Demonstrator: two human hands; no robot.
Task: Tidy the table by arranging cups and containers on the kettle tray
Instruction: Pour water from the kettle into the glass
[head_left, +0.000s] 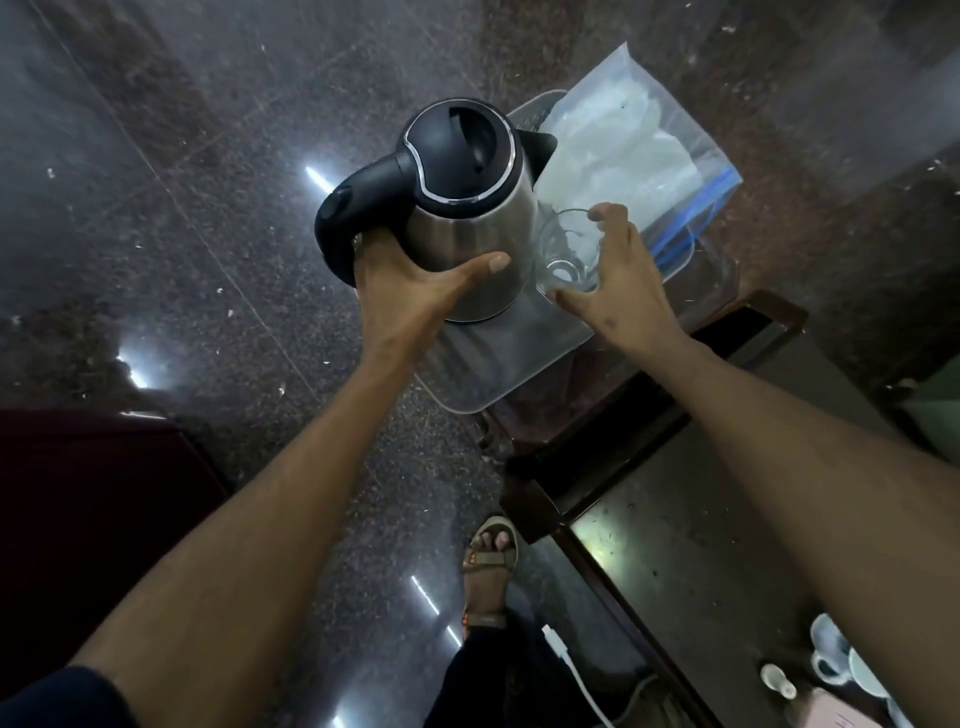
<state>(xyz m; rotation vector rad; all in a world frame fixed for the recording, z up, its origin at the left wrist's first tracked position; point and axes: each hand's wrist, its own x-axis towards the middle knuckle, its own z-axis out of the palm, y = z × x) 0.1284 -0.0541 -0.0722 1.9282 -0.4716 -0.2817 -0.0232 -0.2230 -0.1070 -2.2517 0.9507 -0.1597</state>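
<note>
A steel kettle (467, 202) with a black lid and handle stands on a pale translucent tray (514, 358) at the corner of a dark table. My left hand (410, 291) grips the kettle low on its body, thumb across the steel. Just right of the kettle a clear glass cup (563, 260) stands on the tray. My right hand (613, 275) is spread around it, fingertips on its rim and thumb near its base. Behind the cup a clear zip bag (639, 145) with white contents lies on the tray.
The dark wood-framed table (675, 525) with a glass top runs to the lower right. White cups and small containers (841, 670) sit at its near right edge. A white cable (576, 675) hangs by my sandalled foot (488, 561). Polished stone floor lies to the left.
</note>
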